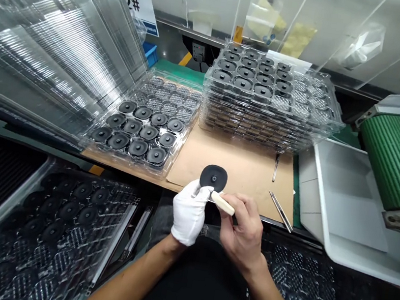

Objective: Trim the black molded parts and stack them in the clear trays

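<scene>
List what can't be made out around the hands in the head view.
Head view only:
- Tip of the pale-handled tool: hidden by the gloved left hand and the black disc.
- Underside of the disc: hidden by that hand.
- Lower layers of the stack of clear trays: hidden by the trays above.
- Full text of the sign: hidden by the clear lids.

Room over cardboard sheet (236, 160), tray stack (260, 114) beyond, tweezers (280, 211) right
</scene>
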Demonstrator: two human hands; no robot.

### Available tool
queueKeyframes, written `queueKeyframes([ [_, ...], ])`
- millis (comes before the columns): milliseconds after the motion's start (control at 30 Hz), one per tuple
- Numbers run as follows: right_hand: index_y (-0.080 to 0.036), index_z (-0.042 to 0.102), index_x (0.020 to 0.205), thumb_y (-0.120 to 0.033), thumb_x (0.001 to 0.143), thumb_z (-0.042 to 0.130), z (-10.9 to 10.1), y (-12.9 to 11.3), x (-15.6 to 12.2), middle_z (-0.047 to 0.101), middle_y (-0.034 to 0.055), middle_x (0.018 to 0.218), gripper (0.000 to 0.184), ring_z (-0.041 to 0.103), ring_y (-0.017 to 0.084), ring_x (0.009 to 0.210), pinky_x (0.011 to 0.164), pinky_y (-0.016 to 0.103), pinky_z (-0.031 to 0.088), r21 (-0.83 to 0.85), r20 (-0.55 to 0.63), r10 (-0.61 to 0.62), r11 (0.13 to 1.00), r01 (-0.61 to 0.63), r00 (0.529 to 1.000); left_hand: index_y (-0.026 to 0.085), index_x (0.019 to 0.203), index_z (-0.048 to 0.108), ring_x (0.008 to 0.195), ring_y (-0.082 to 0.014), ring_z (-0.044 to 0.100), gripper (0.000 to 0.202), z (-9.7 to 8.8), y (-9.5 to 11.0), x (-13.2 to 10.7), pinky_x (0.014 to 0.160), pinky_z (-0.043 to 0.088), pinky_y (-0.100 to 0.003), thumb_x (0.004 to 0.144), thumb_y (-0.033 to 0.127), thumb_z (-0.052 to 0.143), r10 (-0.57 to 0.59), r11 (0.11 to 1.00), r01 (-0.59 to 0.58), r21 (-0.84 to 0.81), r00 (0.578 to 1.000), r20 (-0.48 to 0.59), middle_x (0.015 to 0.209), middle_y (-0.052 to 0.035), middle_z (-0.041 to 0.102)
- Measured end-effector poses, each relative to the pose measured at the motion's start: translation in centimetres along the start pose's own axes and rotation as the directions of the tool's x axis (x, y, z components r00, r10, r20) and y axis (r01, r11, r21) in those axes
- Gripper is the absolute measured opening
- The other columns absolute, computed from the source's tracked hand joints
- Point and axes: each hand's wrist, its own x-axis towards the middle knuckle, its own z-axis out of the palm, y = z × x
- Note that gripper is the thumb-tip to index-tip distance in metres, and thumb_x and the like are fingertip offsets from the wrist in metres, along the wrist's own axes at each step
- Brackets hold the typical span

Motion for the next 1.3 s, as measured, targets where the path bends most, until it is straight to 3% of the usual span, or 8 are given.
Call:
queueKeyframes([
  [167,-0.024,0.065,0.115,-0.01,0.092,0.056,-0.5,-0.3,0.4,0.066,0.0081,0.102,0.028,0.062,0.023,0.096,0.085,0.042,0.053,-0.053,0.017,0.033,0.998,-0.033,0.999,0.017,0.077,0.066,0.066,-0.0127,0.059,0.018,0.0,0.6,-0.4,0.066,0.05,-0.023,0.089,0.03,0.065,0.021,0.997,-0.021,0.069,1.0,-0.002,0.07,0.0018,0.065],
  [367,-0.026,0.065,0.113,-0.011,0.093,0.054,-1.4,1.0,1.5,0.066,0.0079,0.101,0.027,0.061,0.024,0.097,0.086,0.043,0.052,-0.135,-0.038,0.029,0.99,-0.034,0.999,0.018,0.082,0.071,0.065,-0.0154,0.064,0.014,0.3,0.6,-1.2,0.066,0.052,-0.025,0.089,0.028,0.065,-0.033,0.999,0.03,0.045,0.997,0.065,0.069,0.001,0.071],
  [500,-0.025,0.066,0.114,-0.015,0.096,0.055,-1.9,2.8,2.6,0.067,0.0086,0.102,0.024,0.061,0.026,0.099,0.088,0.045,0.051,-0.185,-0.139,0.045,0.98,-0.071,0.989,0.018,0.081,0.073,0.065,-0.0161,0.065,0.015,0.4,0.4,-1.4,0.067,0.053,-0.026,0.089,0.028,0.064,-0.053,0.995,0.046,0.09,0.995,0.087,0.068,0.0003,0.072],
  [600,-0.026,0.067,0.115,-0.019,0.097,0.059,-2.5,2.9,2.9,0.068,0.0074,0.104,0.021,0.062,0.024,0.1,0.089,0.044,0.052,-0.1,-0.198,0.077,0.99,-0.098,0.977,0.018,0.082,0.073,0.066,-0.0162,0.066,0.016,0.4,0.1,-1.2,0.069,0.052,-0.026,0.09,0.03,0.064,-0.043,0.996,0.036,0.086,0.996,0.075,0.069,0.0002,0.073],
  [800,-0.025,0.066,0.114,-0.014,0.095,0.058,-2.9,1.4,1.4,0.065,0.0069,0.101,0.024,0.061,0.022,0.096,0.084,0.04,0.052,-0.021,0.014,0.057,0.998,-0.056,0.998,0.019,0.08,0.071,0.065,-0.0155,0.065,0.016,0.5,0.6,-1.1,0.066,0.052,-0.026,0.089,0.03,0.064,-0.005,0.996,0.0,0.084,0.998,0.056,0.07,0.0009,0.071],
  [1033,-0.025,0.064,0.115,-0.006,0.09,0.054,-2.4,2.3,1.1,0.064,0.0078,0.103,0.033,0.059,0.025,0.097,0.086,0.043,0.049,-0.176,-0.043,0.023,0.984,-0.03,0.999,0.017,0.079,0.071,0.062,-0.0146,0.062,0.016,0.4,0.6,-1.6,0.064,0.051,-0.025,0.089,0.027,0.063,-0.05,0.99,0.034,0.134,0.992,0.118,0.066,0.001,0.069],
  [1200,-0.025,0.063,0.112,-0.01,0.094,0.054,-2.7,2.1,1.1,0.064,0.0069,0.103,0.025,0.058,0.025,0.096,0.085,0.042,0.048,-0.139,0.076,0.044,0.99,-0.034,0.996,0.018,0.075,0.07,0.061,-0.0135,0.06,0.018,0.1,0.3,-1.4,0.064,0.05,-0.024,0.089,0.027,0.063,-0.06,0.992,0.045,0.118,0.99,0.125,0.065,0.002,0.068],
  [1300,-0.025,0.062,0.113,-0.007,0.093,0.052,-2.7,2.2,1.0,0.064,0.0083,0.104,0.028,0.057,0.027,0.099,0.087,0.045,0.046,-0.162,0.083,0.068,0.985,-0.054,0.994,0.018,0.079,0.073,0.061,-0.0132,0.061,0.017,0.2,0.6,-1.4,0.065,0.051,-0.023,0.09,0.026,0.062,-0.095,0.99,0.08,0.115,0.987,0.133,0.066,0.0024,0.069],
])
